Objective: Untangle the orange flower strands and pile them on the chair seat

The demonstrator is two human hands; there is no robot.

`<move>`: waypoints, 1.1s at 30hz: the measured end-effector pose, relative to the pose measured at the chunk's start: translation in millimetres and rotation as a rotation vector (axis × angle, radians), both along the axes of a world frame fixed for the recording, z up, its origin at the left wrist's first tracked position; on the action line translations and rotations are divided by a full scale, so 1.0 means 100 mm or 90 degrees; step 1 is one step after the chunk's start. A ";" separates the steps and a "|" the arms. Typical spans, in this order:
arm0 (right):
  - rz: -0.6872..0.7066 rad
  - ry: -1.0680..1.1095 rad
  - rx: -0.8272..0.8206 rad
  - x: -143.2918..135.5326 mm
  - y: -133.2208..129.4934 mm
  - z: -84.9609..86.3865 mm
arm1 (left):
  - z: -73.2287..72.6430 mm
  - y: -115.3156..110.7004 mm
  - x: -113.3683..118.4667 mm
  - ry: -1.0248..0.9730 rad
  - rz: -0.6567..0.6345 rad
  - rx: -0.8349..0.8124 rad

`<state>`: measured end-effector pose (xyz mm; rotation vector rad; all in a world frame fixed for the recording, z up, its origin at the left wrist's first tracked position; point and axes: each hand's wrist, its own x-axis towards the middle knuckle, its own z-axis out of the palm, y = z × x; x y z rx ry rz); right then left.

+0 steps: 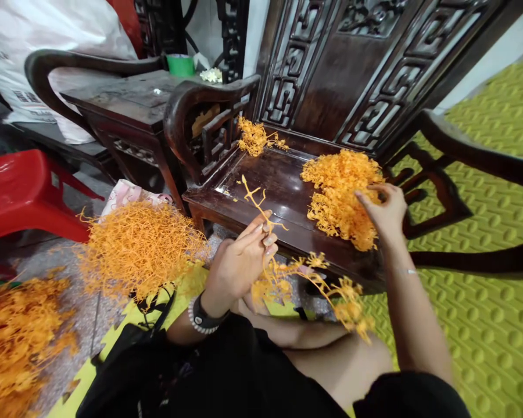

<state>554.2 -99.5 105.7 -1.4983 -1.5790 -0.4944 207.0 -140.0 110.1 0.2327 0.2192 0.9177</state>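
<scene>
My left hand (pixel 237 270) is closed on an orange branched plastic-looking stem (pixel 256 202). Its bare forked twigs stick up past my fingertips. Below the hand hang more branches with small flower-like clusters (pixel 353 310), reaching over my legs. My right hand (pixel 387 212) is at the right side of a heap of orange clusters (pixel 340 183) on the dark wooden chair seat (pixel 272 180). Its thumb and forefinger are apart, and I see nothing between them. A smaller orange bunch (pixel 255 136) lies at the seat's back left corner.
Left of my legs stands a big pile of thin bare orange stems (pixel 142 247). Another orange pile (pixel 20 342) lies at lower left. A red plastic stool (pixel 26 191), a side table (pixel 117 98) with green tape (pixel 180 65), and yellow mats (pixel 497 325) surround the carved chair.
</scene>
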 end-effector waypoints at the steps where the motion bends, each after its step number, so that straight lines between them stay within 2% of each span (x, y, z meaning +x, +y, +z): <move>1: -0.004 0.015 0.032 -0.17 -0.11 0.06 | 0.01 0.01 0.02 -0.003 0.009 -0.006; 2: -0.002 0.022 0.055 -0.37 -0.24 0.13 | 0.02 0.03 0.05 -0.006 0.013 -0.017; 3: 0.037 0.017 0.045 -0.59 -0.37 0.20 | 0.02 0.04 0.08 -0.010 0.012 -0.032; 4: 0.114 -0.015 0.001 -0.82 -0.50 0.27 | 0.02 0.05 0.11 -0.012 0.007 -0.050; 5: 0.195 -0.104 -0.070 -1.04 -0.62 0.32 | 0.02 0.05 0.15 -0.011 -0.007 -0.069; 7: 0.326 -0.282 -0.142 -1.41 -0.80 0.37 | 0.00 0.05 0.22 0.007 -0.051 -0.113; 9: 0.400 -0.384 -0.203 -1.64 -0.89 0.36 | -0.04 0.03 0.26 0.024 -0.089 -0.157; 11: 0.426 -0.386 -0.258 -1.73 -0.92 0.31 | -0.10 0.02 0.29 0.038 -0.122 -0.177; 15: 0.467 -0.253 -0.358 -1.71 -0.95 0.26 | -0.25 -0.01 0.31 0.105 -0.172 -0.085; 17: 0.505 -0.161 -0.378 -1.70 -0.97 0.26 | -0.30 -0.07 0.31 0.168 -0.157 -0.011; 20: 0.567 0.007 -0.340 -1.73 -1.03 0.26 | -0.32 -0.18 0.31 0.243 -0.140 0.084; 22: 0.594 0.133 -0.306 -1.78 -1.09 0.26 | -0.31 -0.24 0.30 0.252 -0.171 0.120; 25: 0.617 0.326 -0.282 -1.86 -1.16 0.23 | -0.29 -0.28 0.27 0.238 -0.215 0.138; 28: 0.644 0.533 -0.247 -1.90 -1.17 0.20 | -0.29 -0.29 0.28 0.224 -0.195 0.127; 29: 0.627 0.595 -0.230 -1.89 -1.16 0.18 | -0.29 -0.30 0.29 0.220 -0.164 0.120; 31: 0.520 0.638 -0.192 -1.88 -1.09 0.17 | -0.29 -0.32 0.29 0.231 -0.050 0.127; 33: 0.360 0.554 -0.160 -1.85 -1.01 0.16 | -0.29 -0.34 0.26 0.263 0.090 0.180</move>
